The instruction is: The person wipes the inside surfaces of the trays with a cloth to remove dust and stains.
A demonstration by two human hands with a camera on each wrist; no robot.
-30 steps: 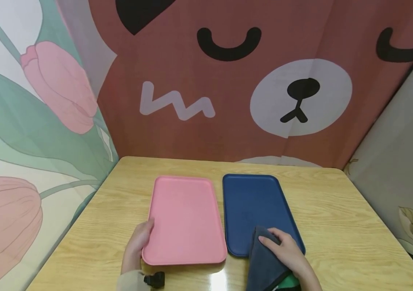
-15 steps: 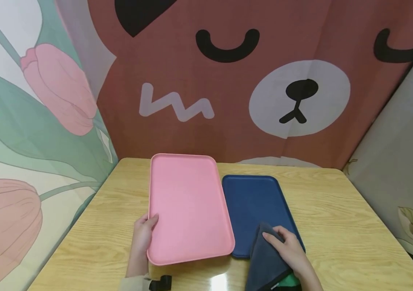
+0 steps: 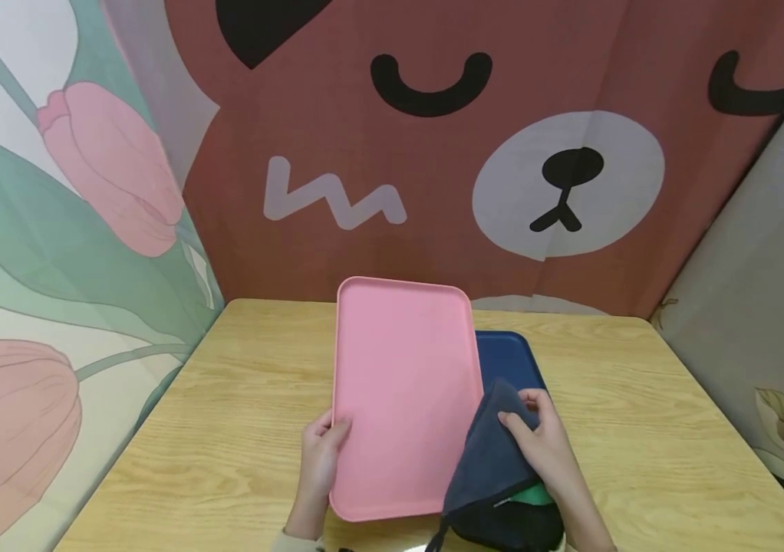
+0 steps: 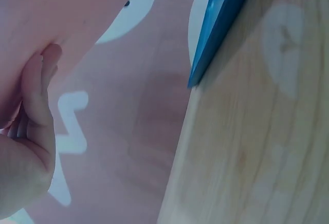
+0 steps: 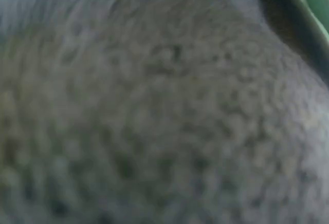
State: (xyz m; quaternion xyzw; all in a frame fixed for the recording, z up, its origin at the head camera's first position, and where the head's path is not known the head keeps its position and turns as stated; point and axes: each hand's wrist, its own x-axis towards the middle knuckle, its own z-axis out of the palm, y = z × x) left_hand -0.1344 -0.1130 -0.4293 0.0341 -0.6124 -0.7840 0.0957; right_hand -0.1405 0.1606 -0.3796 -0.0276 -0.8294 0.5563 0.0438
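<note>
My left hand (image 3: 321, 460) grips the left edge of a pink tray (image 3: 402, 383), thumb on its upper face. The tray is raised off the table and tilted, covering part of the blue tray (image 3: 511, 354) that lies behind it. In my right hand (image 3: 549, 441) a dark grey cloth (image 3: 492, 452) with a green underside is pinched between thumb and fingers. The cloth hangs over the pink tray's lower right edge. Its fuzzy grey surface (image 5: 164, 100) fills the right wrist view. In the left wrist view the left hand (image 4: 33, 111) holds the tray's edge.
A wooden table (image 3: 247, 383) bears the blue tray. Behind the table hangs a brown bear-print curtain (image 3: 323, 261), with a tulip-print curtain (image 3: 26, 291) along the left side and a pale one (image 3: 758, 268) on the right.
My left hand has lifted the pink tray off the table and carried it right, over part of the blue tray. The right hand with the cloth has risen slightly, toward the pink tray.
</note>
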